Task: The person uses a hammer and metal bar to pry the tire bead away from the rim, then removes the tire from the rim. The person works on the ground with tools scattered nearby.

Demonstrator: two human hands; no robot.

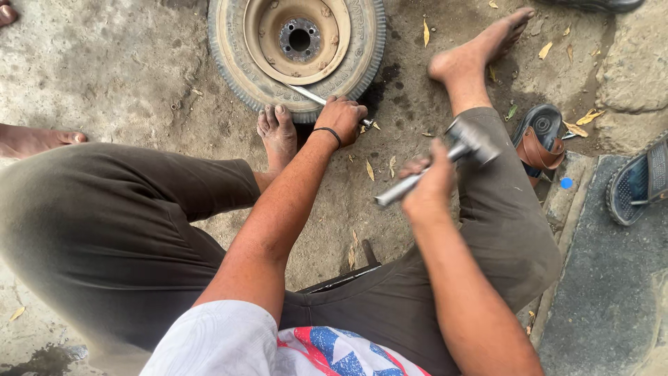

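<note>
Steel is showing in both hands: the left hand (341,120) is closing its fingers (351,111) around a thin metal bar (306,95), and the right hand (430,184) is gripping the handle of a hammer (445,161) with its fingers fully wrapped.

The bar is lying with its long axis slanting from the left hand up and leftward, its far tip touching the small wheel (298,49) where the tyre's rubber is meeting the rim (298,35). A short end of the bar is poking out past the fist on the near right side. The wheel is lying flat on the concrete ground (118,69), hub holes facing up, just beyond the person's left foot (277,132), which is touching the tyre's edge.

The hammer is hanging raised and blurred, well apart from the bar, its head pointing up and right, over the right knee. So the left hand is the nearer one to the wheel, and the hammer head is sitting to the right of the bar's exposed end, with the left fist between.

Nothing is lying in the rim's dished centre. Sandals (539,139) and dry leaves (369,169) are lying on the ground to the right.
</note>
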